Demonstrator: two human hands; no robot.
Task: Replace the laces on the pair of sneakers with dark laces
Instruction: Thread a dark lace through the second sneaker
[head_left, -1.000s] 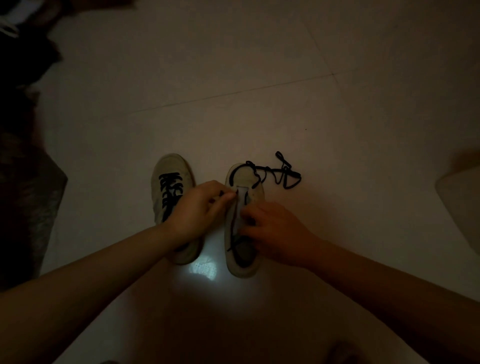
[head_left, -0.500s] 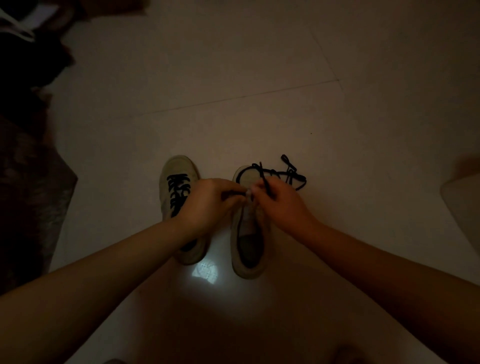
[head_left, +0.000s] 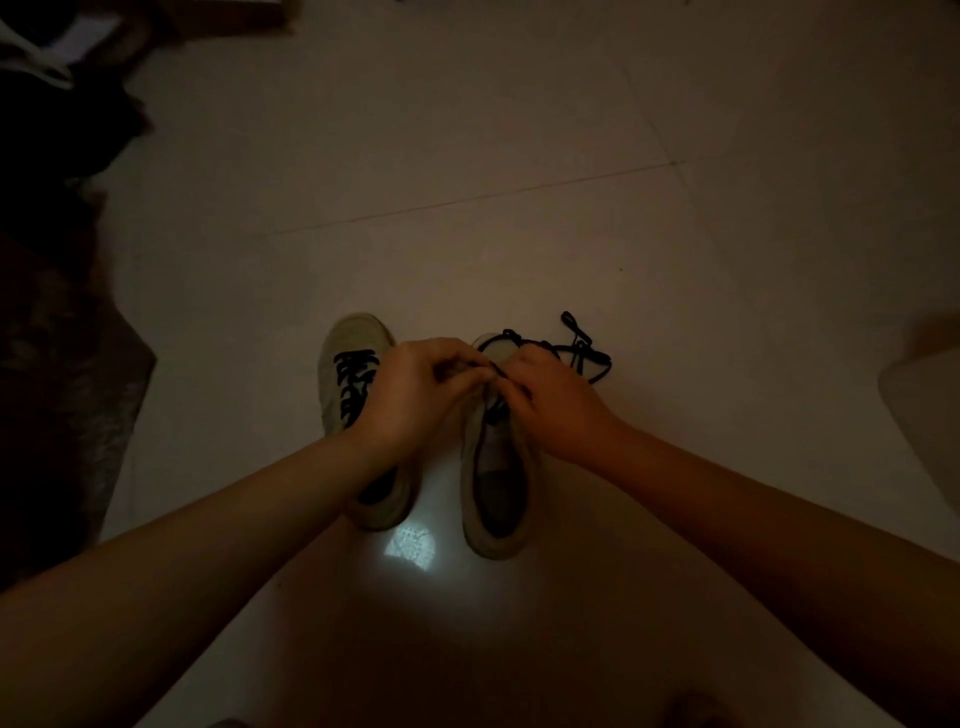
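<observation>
Over the right sneaker (head_left: 496, 467), both hands' grip pinches the dark lace (head_left: 571, 348).

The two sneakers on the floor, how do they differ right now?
The left sneaker already has dark lace crisscrossed up its front; the right sneaker has loose dark lace trailing past its toe. Both hands work over the right sneaker; neither grips the left one. Both are pale, toes pointing away.

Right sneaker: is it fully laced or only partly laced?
Partly laced. The dark lace trails loose past the right sneaker's toe onto the floor, and both hands work at its eyelets.
</observation>
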